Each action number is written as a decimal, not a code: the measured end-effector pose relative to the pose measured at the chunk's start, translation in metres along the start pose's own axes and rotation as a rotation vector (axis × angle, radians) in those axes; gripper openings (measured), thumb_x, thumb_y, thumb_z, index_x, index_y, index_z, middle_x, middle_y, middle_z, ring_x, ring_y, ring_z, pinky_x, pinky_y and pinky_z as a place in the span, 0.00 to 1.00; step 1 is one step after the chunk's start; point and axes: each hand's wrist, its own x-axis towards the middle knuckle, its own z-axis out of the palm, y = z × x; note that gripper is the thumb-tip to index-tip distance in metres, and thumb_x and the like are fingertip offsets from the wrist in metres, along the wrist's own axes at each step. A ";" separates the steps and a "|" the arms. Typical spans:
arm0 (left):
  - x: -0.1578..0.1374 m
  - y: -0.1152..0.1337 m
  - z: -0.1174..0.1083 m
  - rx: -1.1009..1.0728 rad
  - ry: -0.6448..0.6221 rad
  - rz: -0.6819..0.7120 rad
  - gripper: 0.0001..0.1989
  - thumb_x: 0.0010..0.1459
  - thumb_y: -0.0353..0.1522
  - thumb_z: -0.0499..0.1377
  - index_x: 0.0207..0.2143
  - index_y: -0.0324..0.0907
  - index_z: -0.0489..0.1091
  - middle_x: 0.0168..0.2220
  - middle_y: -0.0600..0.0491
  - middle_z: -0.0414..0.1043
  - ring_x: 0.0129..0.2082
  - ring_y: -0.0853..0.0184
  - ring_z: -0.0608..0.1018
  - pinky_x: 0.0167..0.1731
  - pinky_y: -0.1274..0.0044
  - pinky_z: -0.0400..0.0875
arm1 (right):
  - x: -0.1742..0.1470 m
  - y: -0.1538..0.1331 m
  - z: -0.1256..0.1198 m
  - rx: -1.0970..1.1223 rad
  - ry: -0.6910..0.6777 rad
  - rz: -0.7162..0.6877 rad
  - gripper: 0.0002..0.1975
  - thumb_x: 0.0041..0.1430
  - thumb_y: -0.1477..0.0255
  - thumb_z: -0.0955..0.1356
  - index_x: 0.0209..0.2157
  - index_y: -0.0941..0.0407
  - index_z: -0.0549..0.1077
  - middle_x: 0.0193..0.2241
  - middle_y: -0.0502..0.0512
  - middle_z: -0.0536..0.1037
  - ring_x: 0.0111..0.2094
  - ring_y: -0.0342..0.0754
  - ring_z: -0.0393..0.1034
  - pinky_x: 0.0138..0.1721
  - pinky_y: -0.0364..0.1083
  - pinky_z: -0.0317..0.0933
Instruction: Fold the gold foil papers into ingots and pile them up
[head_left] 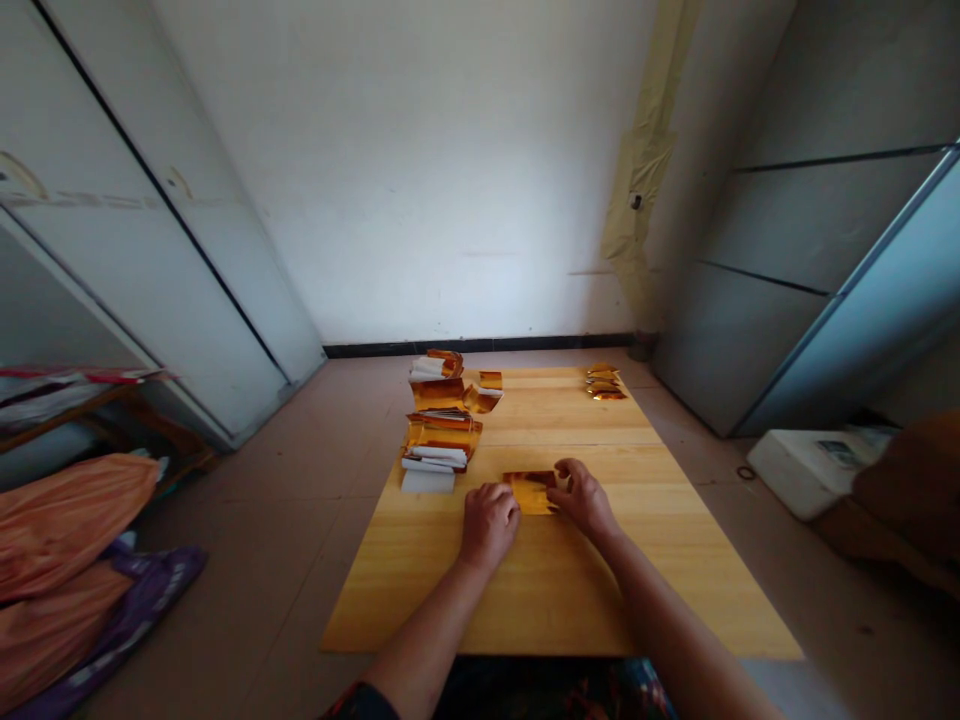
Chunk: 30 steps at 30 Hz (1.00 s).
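Observation:
A shiny amber-gold foil sheet (531, 492) lies on the wooden table (555, 590) between my two hands. At its left edge is my left hand (490, 515), with the fingers curled and closed on that side. My right hand (583, 498) is at the right edge, thumb touching the foil and forefinger bent above it with a gap between them. Whether the sheet is flat or folded in layers is hard to tell. Just left of my left hand sit white paper slips (429, 474) beside a stack of amber foil pieces (444, 430).
More amber foil pieces (439, 393) and a rolled bundle (446, 363) lie at the table's far left. Several small gold packets (603, 382) are piled at the far right corner. A white box (806, 465) stands on the floor to the right, near the grey refrigerator-like cabinet (780, 290).

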 end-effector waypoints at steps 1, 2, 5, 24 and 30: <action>0.001 0.000 0.001 -0.017 0.007 -0.019 0.04 0.52 0.26 0.59 0.26 0.43 0.70 0.36 0.54 0.73 0.40 0.65 0.72 0.42 0.71 0.61 | 0.002 -0.001 0.001 0.015 -0.012 0.016 0.22 0.44 0.76 0.68 0.45 0.57 0.69 0.36 0.52 0.73 0.34 0.44 0.67 0.35 0.40 0.59; 0.002 -0.001 0.001 -0.037 0.013 -0.041 0.04 0.51 0.26 0.59 0.26 0.43 0.70 0.36 0.54 0.72 0.41 0.65 0.72 0.43 0.71 0.62 | 0.003 -0.002 0.001 0.024 -0.036 0.021 0.25 0.43 0.77 0.68 0.47 0.57 0.68 0.36 0.52 0.73 0.35 0.44 0.67 0.36 0.41 0.59; 0.004 -0.002 0.001 -0.102 0.036 -0.106 0.06 0.48 0.25 0.60 0.30 0.43 0.70 0.38 0.53 0.71 0.42 0.64 0.71 0.44 0.71 0.64 | 0.003 -0.005 -0.001 0.017 -0.112 0.019 0.25 0.41 0.78 0.68 0.46 0.56 0.69 0.36 0.52 0.75 0.37 0.45 0.68 0.37 0.41 0.59; 0.001 -0.008 0.004 -0.157 0.073 -0.095 0.12 0.44 0.21 0.60 0.31 0.44 0.72 0.44 0.51 0.68 0.47 0.62 0.70 0.47 0.69 0.65 | -0.009 0.012 -0.003 -0.207 -0.168 -0.454 0.10 0.49 0.82 0.63 0.29 0.57 0.73 0.30 0.54 0.74 0.35 0.46 0.65 0.37 0.42 0.56; -0.004 -0.011 0.002 -0.063 -0.001 0.002 0.15 0.44 0.20 0.57 0.33 0.45 0.74 0.48 0.50 0.67 0.49 0.61 0.68 0.47 0.68 0.64 | -0.019 0.012 -0.004 -0.344 -0.134 -0.543 0.09 0.53 0.80 0.63 0.33 0.56 0.73 0.34 0.56 0.73 0.38 0.48 0.63 0.38 0.44 0.53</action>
